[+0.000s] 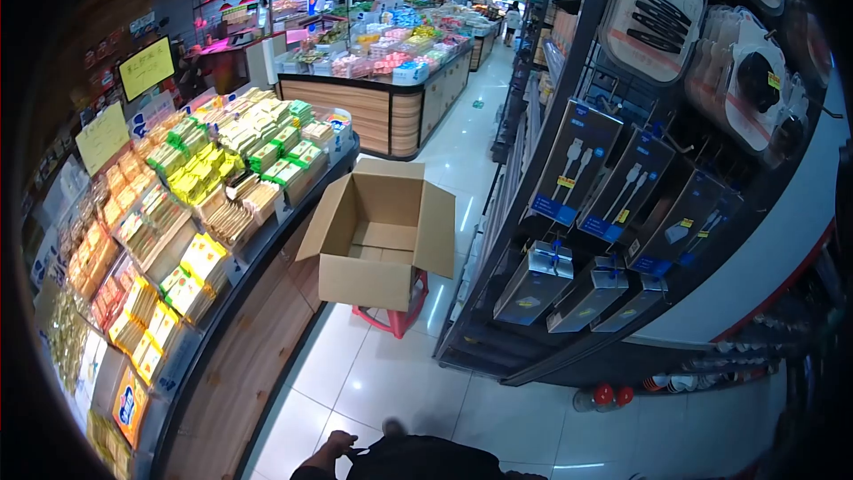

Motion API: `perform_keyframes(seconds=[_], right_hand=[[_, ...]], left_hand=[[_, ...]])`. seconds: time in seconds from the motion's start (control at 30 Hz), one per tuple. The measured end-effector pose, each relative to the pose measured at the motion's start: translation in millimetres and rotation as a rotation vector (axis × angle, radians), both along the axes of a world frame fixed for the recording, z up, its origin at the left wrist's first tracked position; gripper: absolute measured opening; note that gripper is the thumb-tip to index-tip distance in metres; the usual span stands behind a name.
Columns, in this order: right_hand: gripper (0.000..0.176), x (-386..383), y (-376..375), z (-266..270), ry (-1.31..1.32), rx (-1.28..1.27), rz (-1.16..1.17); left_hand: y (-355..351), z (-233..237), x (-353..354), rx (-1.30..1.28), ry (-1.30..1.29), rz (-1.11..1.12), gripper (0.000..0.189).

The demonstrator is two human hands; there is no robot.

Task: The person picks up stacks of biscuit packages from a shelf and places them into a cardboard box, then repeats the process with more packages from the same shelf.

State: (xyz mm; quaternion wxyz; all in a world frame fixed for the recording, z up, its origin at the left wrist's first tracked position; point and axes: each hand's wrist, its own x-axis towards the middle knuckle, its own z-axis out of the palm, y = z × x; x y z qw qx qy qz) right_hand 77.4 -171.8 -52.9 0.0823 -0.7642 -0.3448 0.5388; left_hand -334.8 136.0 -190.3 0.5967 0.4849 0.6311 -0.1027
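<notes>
At the bottom edge, my left hand [334, 446] is closed, its fingers pinching the edge of a dark cloth, which looks like my own clothing [426, 460]. My right hand does not show. Ahead of me an open cardboard box [366, 282] rests on a red plastic stool [397, 321], its flaps folded outward. The inside bottom of the box is bare cardboard. A gap of floor separates my left hand from the box.
On the left runs a display counter [267, 356] with packaged snacks [203, 175]. To the right, a dark rack holds boxed charging cables [576, 163] and hair clips [662, 22]. Red-topped jars [604, 396] stand on the tiled floor. Other people are far down the aisle.
</notes>
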Motion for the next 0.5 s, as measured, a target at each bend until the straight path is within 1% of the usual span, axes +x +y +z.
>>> perform_keyframes(seconds=[0.03,0.07,0.1,0.13,0.17,0.2,0.23,0.27,0.33,0.37,0.43,0.47,0.5], right_hand=[[0.042,-5,-1,0,0.013,-0.001,-0.010],[0.042,-10,-1,1,0.023,-0.001,-0.020],[0.041,-15,-1,-1,0.021,-0.006,-0.020],[0.041,-19,0,-5,-0.006,-0.012,-0.006],[0.038,-20,5,-10,-0.066,-0.042,0.041],[0.036,-22,10,-16,-0.125,-0.074,0.088],[0.033,-25,15,-22,-0.243,-0.131,0.185],[0.033,-26,16,-23,-0.245,-0.128,0.181],[0.036,-30,15,-13,-0.202,0.108,0.114],[0.036,-34,17,-9,-0.206,0.106,0.110],[0.041,-41,40,29,-0.262,-0.089,0.091],[0.041,-48,48,61,-0.261,-0.087,0.087],[0.044,-57,56,103,-0.103,-0.073,-0.162]], left_hand=[[-2,0,-7,0.068,-0.104,-0.070,0.032],[-4,-3,-3,-0.142,-0.076,0.260,0.031],[-1,-4,-4,-0.096,-0.162,0.172,0.028],[3,-3,-1,-0.098,-0.164,0.166,0.028],[6,3,6,-0.121,-0.147,0.250,0.027],[11,18,15,-0.143,-0.126,0.335,0.027],[18,38,26,-0.132,-0.094,0.338,0.024],[26,40,29,-0.104,-0.159,0.333,0.023],[42,42,39,-0.054,-0.220,0.329,0.022],[49,43,43,-0.057,-0.224,0.325,0.022],[57,45,50,-0.041,-0.226,0.303,0.023],[58,46,49,-0.039,-0.225,0.298,0.023],[58,46,47,-0.052,-0.242,0.307,0.023]])
